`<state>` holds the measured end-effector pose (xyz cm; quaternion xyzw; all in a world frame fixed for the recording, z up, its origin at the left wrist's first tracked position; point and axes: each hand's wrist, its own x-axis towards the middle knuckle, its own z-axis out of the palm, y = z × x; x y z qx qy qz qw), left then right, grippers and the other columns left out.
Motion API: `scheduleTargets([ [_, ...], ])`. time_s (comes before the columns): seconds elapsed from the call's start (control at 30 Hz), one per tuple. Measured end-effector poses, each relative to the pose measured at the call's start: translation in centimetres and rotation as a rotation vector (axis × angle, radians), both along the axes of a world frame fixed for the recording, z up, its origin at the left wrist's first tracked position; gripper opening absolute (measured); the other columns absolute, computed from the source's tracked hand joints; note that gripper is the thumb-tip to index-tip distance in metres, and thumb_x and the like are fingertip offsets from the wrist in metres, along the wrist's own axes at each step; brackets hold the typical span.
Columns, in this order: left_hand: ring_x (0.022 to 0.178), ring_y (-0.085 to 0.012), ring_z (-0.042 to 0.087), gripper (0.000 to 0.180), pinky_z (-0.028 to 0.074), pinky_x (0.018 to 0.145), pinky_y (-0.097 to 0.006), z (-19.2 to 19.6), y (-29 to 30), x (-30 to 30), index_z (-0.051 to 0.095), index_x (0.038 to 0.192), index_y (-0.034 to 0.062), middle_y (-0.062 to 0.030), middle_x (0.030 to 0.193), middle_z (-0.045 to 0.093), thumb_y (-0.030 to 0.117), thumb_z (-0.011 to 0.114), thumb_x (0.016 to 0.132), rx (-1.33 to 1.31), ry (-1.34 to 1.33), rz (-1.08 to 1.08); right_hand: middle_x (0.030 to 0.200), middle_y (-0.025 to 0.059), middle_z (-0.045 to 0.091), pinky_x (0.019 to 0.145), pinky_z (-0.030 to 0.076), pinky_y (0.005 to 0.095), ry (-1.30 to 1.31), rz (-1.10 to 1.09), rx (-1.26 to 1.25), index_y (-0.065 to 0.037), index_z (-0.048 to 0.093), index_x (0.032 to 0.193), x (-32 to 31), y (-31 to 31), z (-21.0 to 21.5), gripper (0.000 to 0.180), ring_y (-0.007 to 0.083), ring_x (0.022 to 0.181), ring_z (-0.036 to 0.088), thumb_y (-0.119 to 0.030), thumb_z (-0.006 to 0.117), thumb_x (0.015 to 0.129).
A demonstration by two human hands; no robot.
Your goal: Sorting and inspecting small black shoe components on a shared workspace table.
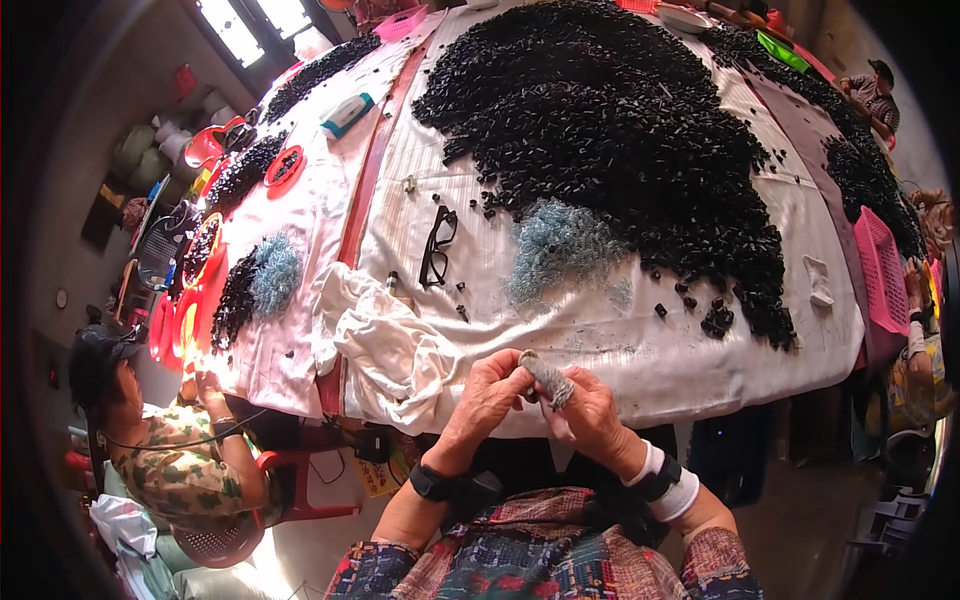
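Fabric piece (548, 382) between fingers (512, 380), cloth (385, 345) left; glasses (434, 247) beyond, heap (562, 255) further right

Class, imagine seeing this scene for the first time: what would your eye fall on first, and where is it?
Probably the huge black heap spread over the middle of the table. At its near edge, the pale blue pile stands out, with black glasses to its left. Nearer still, the left hand and right hand meet at a grey piece.

The window (232, 32) glares white, harsh light bleaches the pink cloth (285, 375), dark fisheye edges bend.
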<state>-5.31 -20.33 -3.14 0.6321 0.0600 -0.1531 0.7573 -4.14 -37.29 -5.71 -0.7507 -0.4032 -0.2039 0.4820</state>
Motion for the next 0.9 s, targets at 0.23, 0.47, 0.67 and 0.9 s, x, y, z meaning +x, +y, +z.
scheduleTargets([
  [0.23, 0.082, -0.0266, 0.057, 0.032, 0.047, 0.074, -0.037, 0.5, 3.1, 0.3, 0.061, 0.093, 0.0075, -0.0081, 0.084, 0.059, 0.023, 0.076, 0.07, 1.277, -0.346, 0.305, 0.075, 0.0127, 0.058, 0.06, 0.048, 0.0403, 0.069, -0.09, -0.065, 0.002, 0.054, 0.111, -0.1, 0.2, -2.0, 0.054, 0.0299, 0.067, 0.059, 0.004, 0.066, 0.059],
  [0.47, 0.097, -0.026, 0.051, 0.029, 0.04, 0.083, -0.045, -0.2, 6.4, 0.3, 0.063, 0.087, 0.0123, -0.0052, 0.093, 0.058, 0.025, 0.076, 0.064, 1.62, -0.181, 0.187, 0.075, 0.0125, 0.061, 0.062, 0.049, 0.0394, 0.122, -0.036, -0.082, -0.003, 0.059, 0.098, -0.1, 3.3, -0.8, 0.036, 0.0303, 0.067, 0.06, 0.004, 0.067, 0.063],
  [0.67, 0.083, -0.0245, 0.056, 0.017, 0.045, 0.074, -0.038, -1.6, 8.1, 0.6, 0.063, 0.085, 0.0088, -0.0059, 0.083, 0.059, 0.021, 0.069, 0.076, 1.429, -0.185, 0.275, 0.074, 0.0126, 0.058, 0.064, 0.047, 0.039, 0.107, -0.049, -0.079, 0.0, 0.055, 0.106, 0.0, 5.3, -1.5, 0.04, 0.0302, 0.068, 0.059, 0.002, 0.063, 0.068],
  [0.9, 0.061, -0.0124, 0.052, 0.012, 0.044, 0.058, -0.028, -0.4, 8.3, -0.8, 0.06, 0.088, 0.0016, -0.0036, 0.071, 0.06, 0.011, 0.065, 0.084, 0.793, -0.197, 0.472, 0.102, 0.0187, 0.061, 0.074, 0.051, 0.0392, 0.309, 0.129, -0.127, -0.002, 0.047, 0.125, 0.1, 8.4, -2.0, 0.05, 0.0341, 0.089, 0.062, -0.002, 0.059, 0.076],
])
